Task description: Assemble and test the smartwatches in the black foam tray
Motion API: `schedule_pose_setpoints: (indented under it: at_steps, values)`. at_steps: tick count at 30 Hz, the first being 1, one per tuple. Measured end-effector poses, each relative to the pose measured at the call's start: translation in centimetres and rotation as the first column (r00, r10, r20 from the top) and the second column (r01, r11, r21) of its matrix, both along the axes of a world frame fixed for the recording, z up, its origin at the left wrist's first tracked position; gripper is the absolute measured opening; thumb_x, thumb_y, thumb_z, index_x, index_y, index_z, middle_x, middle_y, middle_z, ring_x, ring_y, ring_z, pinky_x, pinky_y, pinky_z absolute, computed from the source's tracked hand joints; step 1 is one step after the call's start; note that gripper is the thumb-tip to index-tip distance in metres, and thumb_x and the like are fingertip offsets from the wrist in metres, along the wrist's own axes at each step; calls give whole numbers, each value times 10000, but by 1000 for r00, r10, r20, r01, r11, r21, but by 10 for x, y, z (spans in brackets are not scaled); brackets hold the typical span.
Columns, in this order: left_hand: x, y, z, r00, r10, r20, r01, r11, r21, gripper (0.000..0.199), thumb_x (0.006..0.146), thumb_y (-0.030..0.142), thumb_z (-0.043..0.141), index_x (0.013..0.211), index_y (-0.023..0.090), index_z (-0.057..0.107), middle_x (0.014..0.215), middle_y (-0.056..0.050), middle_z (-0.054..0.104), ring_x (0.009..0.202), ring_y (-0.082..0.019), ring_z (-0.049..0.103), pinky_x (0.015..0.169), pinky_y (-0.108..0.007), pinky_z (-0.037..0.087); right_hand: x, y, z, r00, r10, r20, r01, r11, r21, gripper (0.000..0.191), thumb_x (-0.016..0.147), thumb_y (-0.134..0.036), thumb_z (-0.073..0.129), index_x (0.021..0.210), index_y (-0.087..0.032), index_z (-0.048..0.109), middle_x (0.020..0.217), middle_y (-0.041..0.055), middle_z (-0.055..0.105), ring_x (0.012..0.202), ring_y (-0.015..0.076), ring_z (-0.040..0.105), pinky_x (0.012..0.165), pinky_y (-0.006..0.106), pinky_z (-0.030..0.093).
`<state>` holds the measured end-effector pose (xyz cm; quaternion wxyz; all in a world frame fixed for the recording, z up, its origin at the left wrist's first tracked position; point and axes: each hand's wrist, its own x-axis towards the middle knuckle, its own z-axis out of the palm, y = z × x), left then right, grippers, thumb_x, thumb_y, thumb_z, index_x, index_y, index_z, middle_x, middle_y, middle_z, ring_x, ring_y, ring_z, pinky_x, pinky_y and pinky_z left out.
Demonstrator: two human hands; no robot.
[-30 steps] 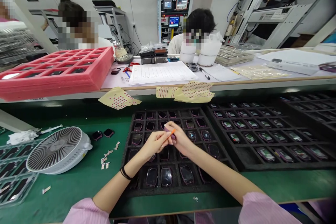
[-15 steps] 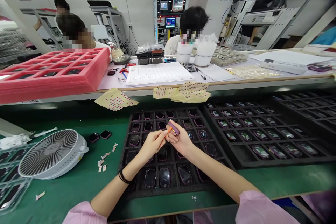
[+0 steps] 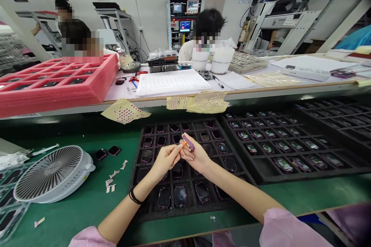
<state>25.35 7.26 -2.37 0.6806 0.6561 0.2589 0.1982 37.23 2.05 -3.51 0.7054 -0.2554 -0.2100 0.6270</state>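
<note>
Both my hands meet above a black foam tray (image 3: 135, 175) that holds rows of smartwatch cases. My right hand (image 3: 195, 155) grips a small purple smartwatch case (image 3: 188, 142) between thumb and fingers. My left hand (image 3: 165, 160) pinches a small orange strip (image 3: 184, 144), whose tip touches the edge of that case. The fingers hide most of the strip, and the case's underside is out of sight. A black band circles my left wrist.
A second black tray (image 3: 278, 144) of watch units with green labels lies to the right. On the green mat at left stand a white desk fan (image 3: 49, 173) and small paper strips. Beyond stand a pink foam tray (image 3: 58, 87), paper forms and two co-workers.
The purple case has tipped up and shows more above my right hand. The orange strip now sits against its edge. The whole scene has slid slightly left in view.
</note>
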Motion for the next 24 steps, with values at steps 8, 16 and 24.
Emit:
schedule_pose_setpoints:
  at_steps: [8,16,24]
  values:
    - [1,-1,-5,997,81,18,-80,995,-65,506,709,652,569,642,154,510,392,98,323,316,-17,178,310,-150,135,-4,5,-2,997,-39,-66,36,998,-44,381,762,-347,669,553,-174,402,391,-89,357,307,15,218,303,143,159]
    - [5,8,-4,981,192,19,-191,981,-34,478,689,625,600,649,181,428,435,111,308,305,-13,205,306,-131,149,-8,9,-7,946,-174,274,170,985,41,274,746,-393,644,905,-235,486,551,-81,505,415,79,409,371,177,331]
    - [-41,43,-9,947,319,-37,-316,947,61,475,694,638,572,654,179,453,455,104,284,322,-24,197,322,-145,151,51,42,-24,464,-301,833,336,930,149,208,885,-411,401,1012,-247,392,654,-73,489,464,99,459,481,225,395]
